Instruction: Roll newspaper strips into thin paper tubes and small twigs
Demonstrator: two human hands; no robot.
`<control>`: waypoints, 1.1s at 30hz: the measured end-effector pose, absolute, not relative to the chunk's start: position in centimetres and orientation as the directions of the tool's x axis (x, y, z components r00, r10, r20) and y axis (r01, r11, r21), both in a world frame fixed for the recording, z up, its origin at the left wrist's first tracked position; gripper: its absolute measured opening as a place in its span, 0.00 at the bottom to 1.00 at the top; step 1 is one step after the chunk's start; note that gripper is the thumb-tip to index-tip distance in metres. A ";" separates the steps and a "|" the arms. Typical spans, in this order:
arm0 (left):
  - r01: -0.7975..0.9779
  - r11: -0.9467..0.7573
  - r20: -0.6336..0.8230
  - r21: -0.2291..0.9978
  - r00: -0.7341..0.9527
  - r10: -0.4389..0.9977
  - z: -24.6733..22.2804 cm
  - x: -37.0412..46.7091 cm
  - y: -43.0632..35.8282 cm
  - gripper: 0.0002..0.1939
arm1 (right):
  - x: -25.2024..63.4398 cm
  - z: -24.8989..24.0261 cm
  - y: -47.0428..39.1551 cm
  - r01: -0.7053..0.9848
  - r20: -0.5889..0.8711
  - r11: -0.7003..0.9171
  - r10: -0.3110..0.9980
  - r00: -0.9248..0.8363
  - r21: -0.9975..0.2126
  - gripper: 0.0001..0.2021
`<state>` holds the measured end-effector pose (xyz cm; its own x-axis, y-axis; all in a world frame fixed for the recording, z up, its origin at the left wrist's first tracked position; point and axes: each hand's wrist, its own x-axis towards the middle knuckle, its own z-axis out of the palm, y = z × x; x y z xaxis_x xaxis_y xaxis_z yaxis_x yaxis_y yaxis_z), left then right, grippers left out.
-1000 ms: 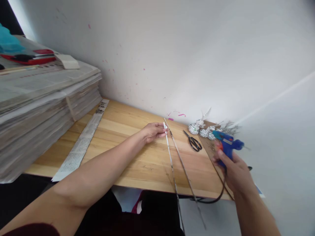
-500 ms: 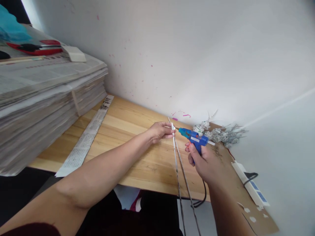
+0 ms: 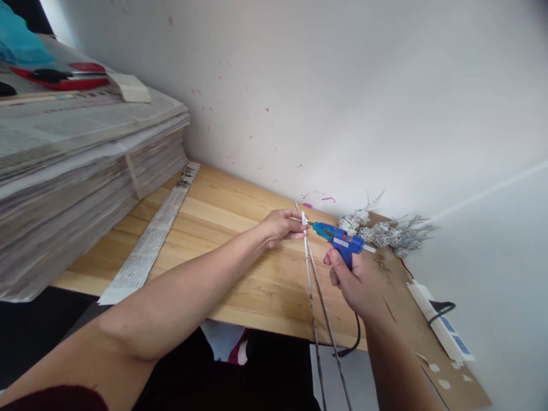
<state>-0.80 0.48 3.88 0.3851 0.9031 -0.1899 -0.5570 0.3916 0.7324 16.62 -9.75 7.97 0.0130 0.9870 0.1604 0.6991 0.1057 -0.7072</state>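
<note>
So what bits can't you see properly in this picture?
Head view: most of the handle of the glue gun, covered by the right hand.
Head view: lower ends of the thin rods, cut off by the bottom edge.
Head view: words on the newspaper strip, too small to read.
Head view: the rest of the blue thing, cut off by the left edge.

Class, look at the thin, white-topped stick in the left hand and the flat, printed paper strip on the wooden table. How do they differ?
Width: the thin, white-topped stick is slender; the flat, printed paper strip is much broader.
Support: the left hand holds the stick; the strip lies on the wooden table.
Extent: the stick leaves the picture's bottom; the strip ends higher up.
Both are long.
</note>
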 end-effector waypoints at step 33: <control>-0.542 0.382 -0.186 0.749 0.382 0.905 3.8 -0.9 0.5 0.13 | 15.0 11.1 -10.3 0.835 0.120 0.104 0.992 -0.046 -0.540 0.18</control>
